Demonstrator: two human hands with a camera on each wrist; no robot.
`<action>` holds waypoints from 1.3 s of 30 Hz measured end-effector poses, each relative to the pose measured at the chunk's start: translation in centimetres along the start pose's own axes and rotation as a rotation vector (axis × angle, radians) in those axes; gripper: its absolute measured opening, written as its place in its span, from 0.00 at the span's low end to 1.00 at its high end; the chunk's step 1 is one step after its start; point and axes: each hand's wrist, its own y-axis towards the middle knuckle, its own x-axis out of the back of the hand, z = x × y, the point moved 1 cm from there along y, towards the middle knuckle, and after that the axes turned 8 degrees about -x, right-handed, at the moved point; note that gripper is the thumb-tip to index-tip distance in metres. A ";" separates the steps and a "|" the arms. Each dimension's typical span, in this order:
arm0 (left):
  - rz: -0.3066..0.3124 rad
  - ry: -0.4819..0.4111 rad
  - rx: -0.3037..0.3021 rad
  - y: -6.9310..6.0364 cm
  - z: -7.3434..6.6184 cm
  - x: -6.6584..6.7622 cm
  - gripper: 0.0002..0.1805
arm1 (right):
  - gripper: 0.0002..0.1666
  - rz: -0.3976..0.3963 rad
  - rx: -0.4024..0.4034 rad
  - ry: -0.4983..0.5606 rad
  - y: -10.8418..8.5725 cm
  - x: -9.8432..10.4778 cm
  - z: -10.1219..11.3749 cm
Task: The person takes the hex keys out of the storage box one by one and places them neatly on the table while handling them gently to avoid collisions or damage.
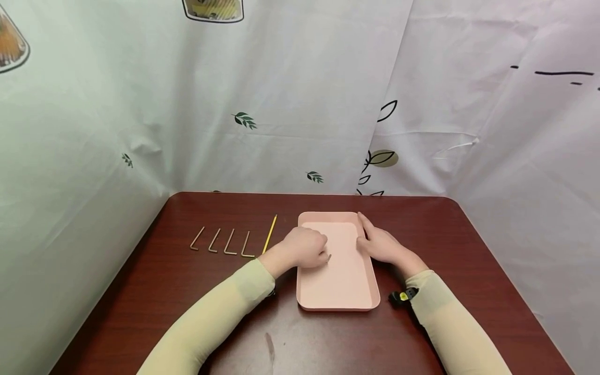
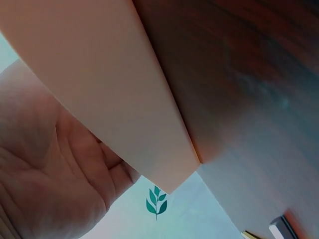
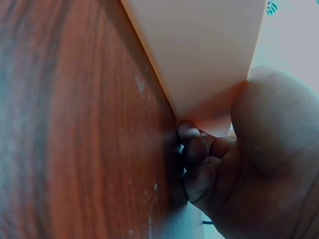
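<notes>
My left hand (image 1: 307,247) is over the left part of a pink rectangular tray (image 1: 337,291), fingers curled. A short brass-coloured tip of what looks like a hex key (image 1: 329,257) sticks out below its fingers; the rest is hidden. In the left wrist view the palm (image 2: 60,164) shows behind the tray's side wall (image 2: 109,99), which hides the fingertips. My right hand (image 1: 383,246) grips the tray's right rim near the far corner, thumb over the inside. The right wrist view shows its curled fingers (image 3: 197,152) low against the tray's outer wall.
Several L-shaped brass-coloured hex keys (image 1: 229,242) lie in a row on the dark red-brown table (image 1: 225,208), left of the tray. A yellow pencil (image 1: 270,233) lies between them and the tray. White printed cloth (image 1: 281,156) hangs behind the table and along both sides.
</notes>
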 end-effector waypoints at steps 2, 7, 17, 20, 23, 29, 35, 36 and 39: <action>0.005 0.010 0.003 0.0 -0.1 0.0 0.20 | 0.50 0.000 0.003 -0.004 0.1 0.0 0.0; 0.025 0.033 0.012 0.0 -0.3 0.0 0.23 | 0.50 -0.001 0.006 -0.012 0.2 0.0 0.0; 0.054 0.046 0.030 0.0 -0.5 0.1 0.18 | 0.49 -0.004 -0.001 -0.020 0.1 -0.1 0.1; 0.065 0.038 0.030 0.0 -0.5 0.2 0.16 | 0.49 -0.007 -0.004 -0.020 0.2 -0.2 0.1; 0.082 0.022 0.020 0.0 -0.6 0.3 0.15 | 0.49 -0.002 -0.008 -0.019 0.2 -0.2 0.1; 0.098 -0.006 -0.002 0.0 -0.6 0.1 0.12 | 0.50 0.000 -0.013 -0.013 0.1 -0.2 0.1; 0.094 -0.020 -0.022 0.0 -0.7 0.2 0.10 | 0.50 0.001 -0.021 -0.009 0.0 -0.1 0.2; 0.093 -0.020 -0.026 0.0 -0.7 0.2 0.09 | 0.50 0.002 -0.020 -0.011 0.0 -0.1 0.2; 0.093 -0.019 -0.034 0.0 -0.7 0.2 0.05 | 0.49 0.003 -0.020 -0.015 0.0 0.0 0.2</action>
